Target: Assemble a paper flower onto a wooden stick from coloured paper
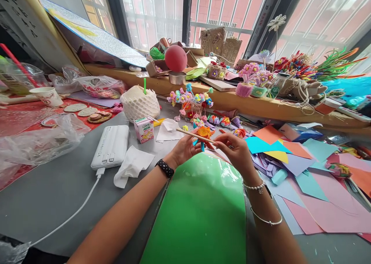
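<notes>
Left hand (187,152), with a dotted dark wristband (165,168), grasps a folded orange paper flower (204,131) with blue paper at its base. Right hand (233,150) pinches a thin wooden stick (191,134) between thumb and fingers; the stick slants across the near side of the flower, its free end toward the left, but contact between the 2 cannot be determined. Both hands and the flower are raised above the far end of a glossy green board (199,213), which lies on a grey table (43,210). To the left: a white power bank (111,144) with its cable (75,211) plugged in, a crumpled tissue (135,163) and a pink drink carton (144,130). To the right: overlapping coloured paper sheets (333,202). Beyond: a bunch of small crocheted flowers (189,97).
</notes>
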A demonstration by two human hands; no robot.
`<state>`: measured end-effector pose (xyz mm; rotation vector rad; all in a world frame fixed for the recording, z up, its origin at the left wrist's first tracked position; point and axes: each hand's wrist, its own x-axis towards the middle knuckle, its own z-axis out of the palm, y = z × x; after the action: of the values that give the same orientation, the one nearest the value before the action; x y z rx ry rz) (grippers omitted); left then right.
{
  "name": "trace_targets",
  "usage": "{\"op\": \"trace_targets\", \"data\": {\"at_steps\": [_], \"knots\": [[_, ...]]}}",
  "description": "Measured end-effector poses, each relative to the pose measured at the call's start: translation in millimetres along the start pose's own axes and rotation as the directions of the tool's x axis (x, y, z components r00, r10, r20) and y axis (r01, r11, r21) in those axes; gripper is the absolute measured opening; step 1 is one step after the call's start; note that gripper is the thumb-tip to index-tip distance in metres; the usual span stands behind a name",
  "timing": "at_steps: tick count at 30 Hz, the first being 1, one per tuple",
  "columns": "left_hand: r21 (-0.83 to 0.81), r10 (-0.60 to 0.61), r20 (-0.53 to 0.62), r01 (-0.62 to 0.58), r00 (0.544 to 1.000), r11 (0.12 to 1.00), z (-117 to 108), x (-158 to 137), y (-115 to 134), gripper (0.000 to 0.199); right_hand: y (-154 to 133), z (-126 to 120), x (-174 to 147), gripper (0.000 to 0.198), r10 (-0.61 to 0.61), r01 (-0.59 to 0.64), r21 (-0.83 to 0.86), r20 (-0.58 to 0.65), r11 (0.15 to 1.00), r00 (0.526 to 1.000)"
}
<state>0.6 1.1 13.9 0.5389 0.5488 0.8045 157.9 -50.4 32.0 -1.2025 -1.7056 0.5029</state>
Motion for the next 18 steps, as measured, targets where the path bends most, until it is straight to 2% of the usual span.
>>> {"op": "trace_targets", "data": {"at_steps": [4, 9, 14, 18], "knots": [[0.047, -0.047, -0.002, 0.047, 0.999, 0.998, -3.1, 2.6, -2.8, 0.028, 0.4, 2.0, -0.4, 0.021, -0.009, 0.009, -0.001, 0.009, 1.000, 1.000], [0.100, 0.006, -0.015, -0.005, 1.000, 0.995, -4.7, 3.5, -4.1, 0.027, 1.2, 2.3, -0.5, 0.022, -0.007, 0.007, -0.034, 0.021, 0.999, 1.000], [0.196, 0.034, 0.035, -0.041, 0.999, 0.980, -2.7, 2.4, -3.7, 0.030, 0.8, 1.5, -0.1, 0.021, 0.008, -0.006, -0.031, 0.059, 1.000, 0.998], [0.243, 0.017, 0.018, -0.021, 1.000, 0.970, -2.1, 2.9, -3.1, 0.019, 1.3, 0.5, 1.5, 0.020, -0.006, 0.010, -0.043, 0.082, 0.999, 0.997]]}}
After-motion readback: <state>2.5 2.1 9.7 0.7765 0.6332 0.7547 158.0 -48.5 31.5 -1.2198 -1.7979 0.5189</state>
